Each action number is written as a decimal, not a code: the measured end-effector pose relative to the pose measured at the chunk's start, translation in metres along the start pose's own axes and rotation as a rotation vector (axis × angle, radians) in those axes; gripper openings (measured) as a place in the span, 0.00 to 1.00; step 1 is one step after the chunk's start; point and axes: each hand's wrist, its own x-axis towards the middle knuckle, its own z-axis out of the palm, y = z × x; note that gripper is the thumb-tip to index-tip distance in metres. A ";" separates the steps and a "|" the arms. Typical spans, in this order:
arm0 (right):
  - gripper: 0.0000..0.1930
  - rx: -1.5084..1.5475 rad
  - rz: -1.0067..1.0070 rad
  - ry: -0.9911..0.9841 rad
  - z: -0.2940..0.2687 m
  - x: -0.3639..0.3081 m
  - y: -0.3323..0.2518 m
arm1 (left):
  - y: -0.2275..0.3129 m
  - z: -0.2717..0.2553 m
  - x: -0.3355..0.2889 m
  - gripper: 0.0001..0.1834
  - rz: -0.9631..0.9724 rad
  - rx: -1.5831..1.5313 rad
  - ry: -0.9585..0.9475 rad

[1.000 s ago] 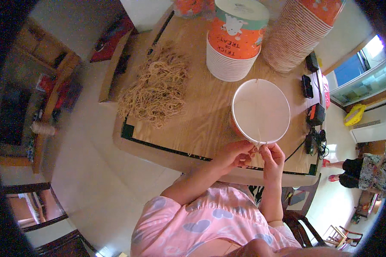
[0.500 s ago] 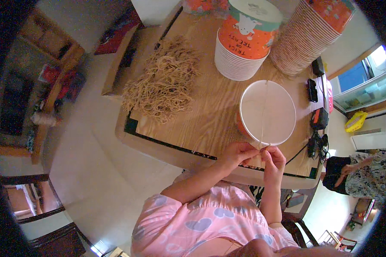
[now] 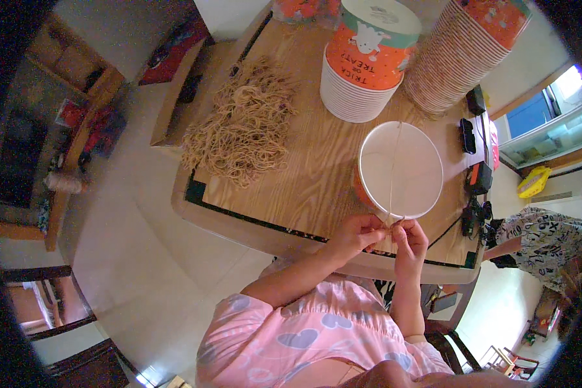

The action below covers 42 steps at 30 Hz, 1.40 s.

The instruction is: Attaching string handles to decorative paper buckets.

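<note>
At the near side of a wood-grain table, close to its edge, held both bare hands nearly together at the rim of a round paper bucket, mouth up, white inside and orange outside. Pinched a thin tan twine strand between thumb and fingers of the left hand, and pinched it again just beside with the right hand, fingertips almost meeting. Could not make out the strand's ends, hidden among the fingers, nor tell a knot from a plain crossing there. Traced the strand in a straight line over the open mouth, from far rim to near rim. Saw only a sliver of orange outer wall at the left, the base being out of sight.

Left of the bucket, saw a tangled heap of tan twine, too dense to follow any single length. Beyond, saw an upturned stack of orange printed paper buckets with white rims, and to its right a taller upturned stack, cut off at the top. Along the right side, found black cords hard to separate. At far right, glimpsed a co-worker's black-and-white patterned shirt, partly lost in the dark border.
</note>
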 end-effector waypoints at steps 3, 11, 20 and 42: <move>0.04 0.026 -0.007 0.020 0.001 0.001 -0.001 | 0.001 0.000 0.000 0.07 0.016 0.023 -0.027; 0.05 0.031 0.036 0.029 -0.005 0.005 -0.005 | 0.008 0.001 -0.001 0.08 -0.067 -0.034 0.013; 0.03 0.033 0.096 0.006 0.000 0.000 -0.004 | -0.001 -0.001 -0.001 0.07 -0.030 0.021 0.039; 0.04 0.087 0.110 -0.053 -0.006 -0.003 0.003 | -0.006 0.003 -0.007 0.07 -0.001 0.083 0.051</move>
